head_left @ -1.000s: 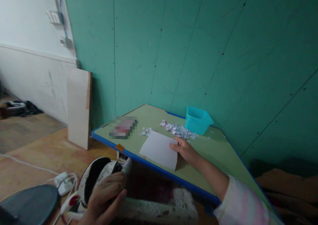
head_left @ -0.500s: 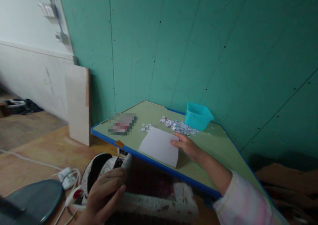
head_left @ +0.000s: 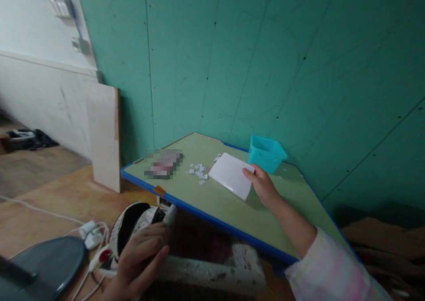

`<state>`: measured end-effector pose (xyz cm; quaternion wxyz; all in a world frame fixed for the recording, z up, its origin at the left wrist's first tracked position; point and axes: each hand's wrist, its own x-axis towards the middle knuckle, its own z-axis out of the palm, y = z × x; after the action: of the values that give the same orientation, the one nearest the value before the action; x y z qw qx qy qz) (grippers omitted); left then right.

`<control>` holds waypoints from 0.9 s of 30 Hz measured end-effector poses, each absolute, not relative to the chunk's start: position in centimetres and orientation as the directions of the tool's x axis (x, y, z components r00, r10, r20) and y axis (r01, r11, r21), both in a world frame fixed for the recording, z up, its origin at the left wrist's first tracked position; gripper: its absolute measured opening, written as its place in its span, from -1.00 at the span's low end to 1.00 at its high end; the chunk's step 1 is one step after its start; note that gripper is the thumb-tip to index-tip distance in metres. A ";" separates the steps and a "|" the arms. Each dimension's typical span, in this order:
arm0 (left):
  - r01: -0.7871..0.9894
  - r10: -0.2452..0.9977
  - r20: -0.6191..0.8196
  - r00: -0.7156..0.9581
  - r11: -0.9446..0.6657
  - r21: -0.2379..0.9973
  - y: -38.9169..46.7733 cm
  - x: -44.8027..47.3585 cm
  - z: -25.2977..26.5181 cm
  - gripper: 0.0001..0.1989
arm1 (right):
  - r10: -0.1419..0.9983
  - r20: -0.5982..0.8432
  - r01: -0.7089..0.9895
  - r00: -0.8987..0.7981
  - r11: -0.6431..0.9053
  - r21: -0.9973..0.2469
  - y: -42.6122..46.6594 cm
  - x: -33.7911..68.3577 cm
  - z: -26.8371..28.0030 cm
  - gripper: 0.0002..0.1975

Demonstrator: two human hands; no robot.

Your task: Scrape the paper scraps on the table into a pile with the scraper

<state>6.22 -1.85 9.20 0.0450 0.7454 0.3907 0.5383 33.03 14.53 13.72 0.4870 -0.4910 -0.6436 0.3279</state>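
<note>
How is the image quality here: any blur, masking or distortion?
Head view: dim, flat light with a soft shadow under the right hand holding the white sheet; a pixelated patch masks something on the table; wall lines bow from lens distortion; left hand slightly soft.

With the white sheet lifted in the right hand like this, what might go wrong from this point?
1. The right hand pinches the white sheet by one edge only; the thin sheet may sag or slip.
2. The sheet hangs just above the small paper pieces; a sweep could scatter them toward the table edge.
3. The teal bin stands close behind the hand and might get nudged.
</note>
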 end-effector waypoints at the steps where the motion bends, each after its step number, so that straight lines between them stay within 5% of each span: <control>1: 0.517 0.636 0.762 0.124 -0.697 0.497 -1.8 6.2 9.2 -0.73 | 0.950 0.310 0.355 -0.048 0.306 -0.883 14.6 33.0 13.6 -0.74; 6: 0.492 0.652 0.745 0.142 -0.699 0.519 -1.4 6.3 9.2 -0.75 | 0.938 0.331 0.499 -0.098 0.335 -0.799 14.5 32.9 13.0 -0.75; 13: 0.433 0.594 0.789 0.157 -0.759 0.486 -0.8 6.2 8.6 -0.68 | 0.935 0.350 0.381 -0.054 0.344 -0.858 13.9 33.1 14.0 -0.79; 19: 0.470 0.664 0.734 0.141 -0.698 0.541 -1.4 6.3 8.9 -0.69 | 0.930 0.350 0.459 -0.112 0.361 -0.812 13.9 32.9 13.6 -0.77; 27: 0.418 0.604 0.774 0.187 -0.763 0.494 -0.9 6.2 8.9 -0.72 | 0.907 0.419 0.506 -0.050 0.385 -0.772 14.2 33.1 13.7 -0.76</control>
<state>6.21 -0.85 8.93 0.0860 0.7657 0.3337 0.5431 33.09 14.16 13.73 0.4630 -0.5107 -0.6914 0.2166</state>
